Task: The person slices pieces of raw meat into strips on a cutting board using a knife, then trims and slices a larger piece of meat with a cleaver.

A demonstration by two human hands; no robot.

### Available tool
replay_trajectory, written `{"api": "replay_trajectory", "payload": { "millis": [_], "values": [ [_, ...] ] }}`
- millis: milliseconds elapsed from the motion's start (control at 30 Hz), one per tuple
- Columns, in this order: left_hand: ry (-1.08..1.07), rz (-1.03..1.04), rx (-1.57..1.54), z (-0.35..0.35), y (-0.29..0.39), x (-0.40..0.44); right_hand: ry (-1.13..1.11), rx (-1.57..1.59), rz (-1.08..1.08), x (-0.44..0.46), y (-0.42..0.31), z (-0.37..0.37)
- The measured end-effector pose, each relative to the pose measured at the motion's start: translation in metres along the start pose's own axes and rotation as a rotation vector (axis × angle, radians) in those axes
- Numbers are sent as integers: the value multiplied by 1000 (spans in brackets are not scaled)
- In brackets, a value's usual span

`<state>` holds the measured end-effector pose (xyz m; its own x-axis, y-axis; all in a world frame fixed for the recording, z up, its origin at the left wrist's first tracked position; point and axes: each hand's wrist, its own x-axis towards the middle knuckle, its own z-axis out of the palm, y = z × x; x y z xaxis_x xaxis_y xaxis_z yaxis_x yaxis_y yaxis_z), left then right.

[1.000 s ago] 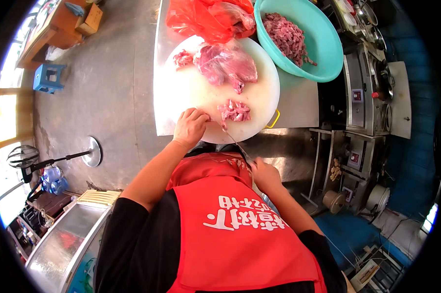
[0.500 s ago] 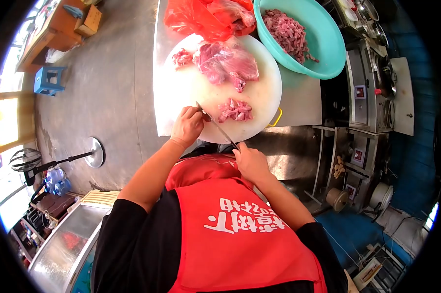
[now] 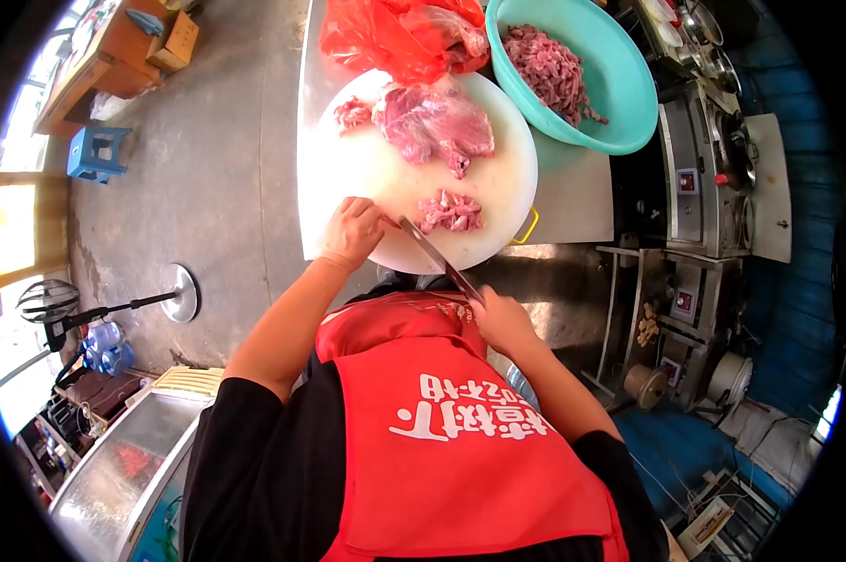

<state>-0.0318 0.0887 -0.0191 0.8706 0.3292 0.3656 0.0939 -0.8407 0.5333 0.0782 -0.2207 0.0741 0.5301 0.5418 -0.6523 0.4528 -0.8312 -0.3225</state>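
Gripping knife (image 3: 442, 259) with fingers of right hand (image 3: 504, 325) over near edge of cutting board (image 3: 503, 201); apparently pinching meat scrap (image 3: 388, 221) with left hand (image 3: 350, 232) at board's near-left. Judging cutting partway: seeing cut pieces (image 3: 452, 212) on board and in basin (image 3: 629, 103) beyond it, leaving far-side slab (image 3: 432, 126) uncut.

Past the left edge of the worktop (image 3: 573, 206), a blue stool (image 3: 88, 155) stands on the grey floor (image 3: 203, 178), and farther off a cardboard box (image 3: 174, 44) sits just beside a brown wooden desk (image 3: 121, 47). Out from the near left corner stands a pedestal fan (image 3: 123, 305), with blue water bottles (image 3: 109, 348) near its head. Past the right edge are a steel cabinet (image 3: 687, 220) and, nearer, a brown pot (image 3: 645, 385) and a pale pot (image 3: 728, 379).
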Motion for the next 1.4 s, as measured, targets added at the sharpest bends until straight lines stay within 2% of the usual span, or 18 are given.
{"api": "replay_trajectory", "payload": {
  "millis": [100, 167, 233, 267, 300, 367, 400, 433, 500, 633, 833, 1033, 1200, 1233, 1267, 1300, 1367, 1400],
  "values": [
    [-9, -91, -12, -7, 6, -1, -29, 21, 16, -13, 35, -15],
    [2, -288, -29, -3, 12, -4, -14, 62, -6, -18, 44, -20],
    [2, -300, -100, 10, 18, -9, 42, 254, -15, -20, 47, -25],
    [5, -323, -168, 19, 20, -11, 211, 437, -106, -18, 59, -3],
    [-105, -332, -231, 27, 24, -9, 216, 448, -100, -15, 63, 7],
    [-206, -498, -488, 37, 59, 9, 113, 898, 63, -13, 63, 19],
    [-284, -401, -532, 40, 70, 20, 86, 1089, 142, -15, 58, 19],
    [-306, -319, -395, 47, 75, 27, 100, 1099, 143, -12, 62, 23],
    [-320, -316, -318, 43, 84, 42, 51, 1371, 237, -7, 76, 37],
    [-312, -273, -231, 49, 67, 42, 9, 1460, 221, 4, 91, 45],
    [-368, -341, -255, 58, 74, 61, -40, 1689, 199, 20, 87, 44],
    [-502, -424, -253, 57, 79, 68, -14, 1634, 258, 25, 113, 27],
    [-524, -480, -319, 64, 100, 80, -117, 1416, 198, 50, 73, 25],
    [-527, -477, -317, 65, 101, 78, -127, 1266, 153, 47, 62, 19],
    [-478, -515, -326, 68, 102, 83, -124, 1121, 100, 50, 57, 9],
    [-429, -561, -347, 68, 109, 85, -114, 1121, 102, 47, 63, 3],
    [-373, -494, -325, 75, 121, 98, -39, 1059, 21, 45, 74, -12],
    [-285, -464, -488, 73, 132, 119, -59, 1105, 84, 32, 62, -50]
  ]
}}
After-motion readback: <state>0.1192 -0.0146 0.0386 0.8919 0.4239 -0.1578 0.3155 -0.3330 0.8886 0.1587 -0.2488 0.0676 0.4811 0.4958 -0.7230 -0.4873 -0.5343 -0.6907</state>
